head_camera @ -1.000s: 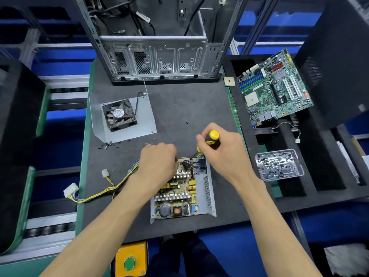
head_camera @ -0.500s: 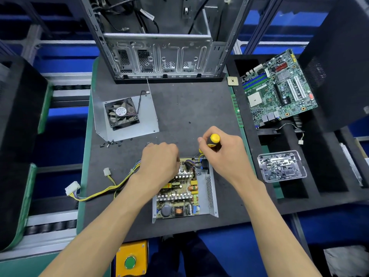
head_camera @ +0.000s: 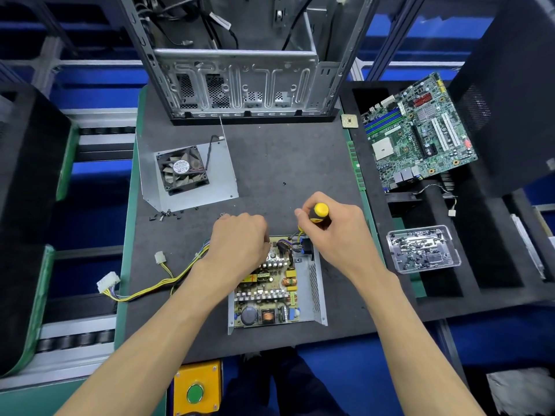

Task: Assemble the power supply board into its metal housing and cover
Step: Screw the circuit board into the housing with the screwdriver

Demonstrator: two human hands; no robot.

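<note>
The power supply board [head_camera: 267, 298] lies inside its open metal housing [head_camera: 316, 291] near the front of the dark mat. My right hand [head_camera: 339, 232] grips a yellow and black screwdriver [head_camera: 320, 214], held upright over the housing's far right corner. My left hand [head_camera: 240, 241] rests with curled fingers on the far left part of the board; what its fingers touch is hidden. The metal cover [head_camera: 216, 187] lies flat to the left with a black fan [head_camera: 181, 169] on it. Yellow cables [head_camera: 156, 288] with white plugs trail left from the board.
A bare computer case [head_camera: 240, 70] stands at the back of the mat. Loose screws [head_camera: 166, 216] lie by the cover. To the right are a motherboard [head_camera: 417, 133] and a clear tray of screws [head_camera: 423, 249]. A yellow button box [head_camera: 196, 388] sits at the front edge.
Both hands stay at the far end of the board. The screwdriver in my right hand has shifted only slightly; the view has drifted a little.
</note>
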